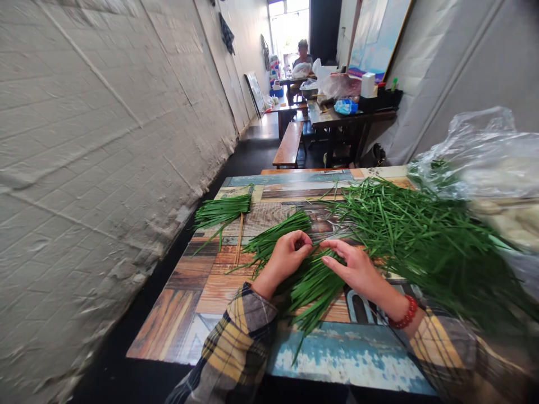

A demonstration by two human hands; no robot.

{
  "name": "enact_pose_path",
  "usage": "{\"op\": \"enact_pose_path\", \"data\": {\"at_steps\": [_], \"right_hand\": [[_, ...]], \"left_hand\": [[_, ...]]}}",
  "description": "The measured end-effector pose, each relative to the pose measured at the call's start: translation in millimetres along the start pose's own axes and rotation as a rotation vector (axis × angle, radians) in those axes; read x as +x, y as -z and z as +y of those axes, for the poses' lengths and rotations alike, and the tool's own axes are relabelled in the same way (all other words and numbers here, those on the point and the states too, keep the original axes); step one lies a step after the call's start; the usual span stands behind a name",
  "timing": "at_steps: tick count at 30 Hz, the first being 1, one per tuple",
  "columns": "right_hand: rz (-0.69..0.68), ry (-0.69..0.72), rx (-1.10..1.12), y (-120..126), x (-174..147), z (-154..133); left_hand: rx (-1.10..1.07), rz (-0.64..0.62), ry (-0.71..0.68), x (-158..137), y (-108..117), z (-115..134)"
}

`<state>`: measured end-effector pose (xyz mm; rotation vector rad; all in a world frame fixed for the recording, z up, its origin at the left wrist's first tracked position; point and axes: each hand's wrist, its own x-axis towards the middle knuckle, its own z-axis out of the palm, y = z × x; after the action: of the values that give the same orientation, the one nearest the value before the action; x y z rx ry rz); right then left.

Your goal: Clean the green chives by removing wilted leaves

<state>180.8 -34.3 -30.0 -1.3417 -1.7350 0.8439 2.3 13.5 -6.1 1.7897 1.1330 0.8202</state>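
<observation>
My left hand (288, 258) is closed in a pinch over a bunch of garlic chives (280, 233). What its fingers hold, if anything, is too small to make out. Facing it, my right hand (357, 269) has its thumb and fingers apart, above a second bunch of garlic chives (318, 286) whose leaves fan towards me. A tidy bundle of garlic chives (223, 209) lies at the far left of the table. Near it rest thin sticks (239, 238). To the right spreads a loose heap of garlic chives (404, 221).
The patterned tabletop (181, 292) runs beside a white wall (105, 140). A clear plastic bag (488, 157) with pale contents stands at the right edge. Farther off are a bench (289, 143), another table (330, 116) with bags and a seated person (303, 53).
</observation>
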Motion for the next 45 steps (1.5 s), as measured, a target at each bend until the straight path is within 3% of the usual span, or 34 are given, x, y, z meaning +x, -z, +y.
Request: {"op": "enact_pose_path", "data": {"at_steps": [9,45], "right_hand": [[0.014,-0.001,0.060,-3.2,-0.2,6.7],[0.007,-0.009,0.032,-2.7,-0.5,6.3]], "left_hand": [[0.083,0.004,-0.067,-0.4,-1.7,-3.5],[-0.024,-0.040,-0.043,-2.1,-6.1,-2.0]]}}
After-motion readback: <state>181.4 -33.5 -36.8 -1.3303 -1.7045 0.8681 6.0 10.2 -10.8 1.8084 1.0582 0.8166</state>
